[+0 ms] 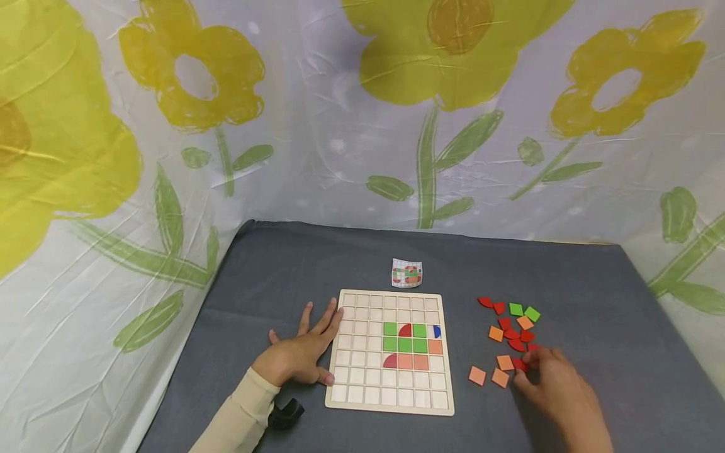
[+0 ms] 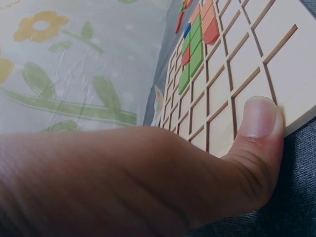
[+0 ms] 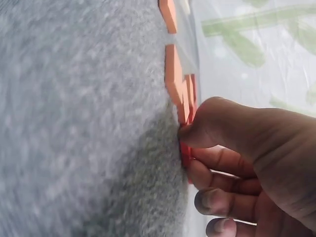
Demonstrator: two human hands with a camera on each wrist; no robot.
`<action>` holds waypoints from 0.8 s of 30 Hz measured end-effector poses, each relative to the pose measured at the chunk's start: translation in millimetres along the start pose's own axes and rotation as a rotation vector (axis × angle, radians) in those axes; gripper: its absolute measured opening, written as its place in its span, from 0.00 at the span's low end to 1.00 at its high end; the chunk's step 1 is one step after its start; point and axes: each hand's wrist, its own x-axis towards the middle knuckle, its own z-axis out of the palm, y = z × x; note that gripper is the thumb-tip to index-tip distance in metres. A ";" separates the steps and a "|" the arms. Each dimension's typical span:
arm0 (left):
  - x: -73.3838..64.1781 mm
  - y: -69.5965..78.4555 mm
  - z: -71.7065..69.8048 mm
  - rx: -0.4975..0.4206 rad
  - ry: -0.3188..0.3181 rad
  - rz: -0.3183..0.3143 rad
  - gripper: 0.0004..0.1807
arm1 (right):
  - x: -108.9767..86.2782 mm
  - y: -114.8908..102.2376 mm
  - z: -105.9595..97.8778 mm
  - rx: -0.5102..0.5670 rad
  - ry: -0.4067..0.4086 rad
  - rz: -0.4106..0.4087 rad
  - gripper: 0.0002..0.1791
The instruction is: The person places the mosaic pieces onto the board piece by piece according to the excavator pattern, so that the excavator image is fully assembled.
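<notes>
Your right hand (image 1: 561, 387) has its thumb and forefinger narrow about a red piece (image 1: 519, 364), toward the worktop's right edge; whether it is truly pinched, you cannot tell. That loose group counts eight red, five orange and two green pieces, well in from the right edge. A strip of dark cloth separates them from your grid board (image 1: 351, 395), giving the fingers room to travel. Seated in the board are eleven pieces: five green, three orange, two red, one blue. Your left hand (image 1: 300, 352) lies with fingers spread wide along the board's left edge, thumb on its near left corner. One pattern card (image 1: 406, 274) sits between board and the worktop's (image 1: 317, 258) far edge, with cloth on both sides.
</notes>
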 end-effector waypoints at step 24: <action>-1.3 2.1 -1.4 -0.005 -0.001 -0.004 0.72 | -8.6 -90.6 28.9 0.035 0.246 -0.292 0.11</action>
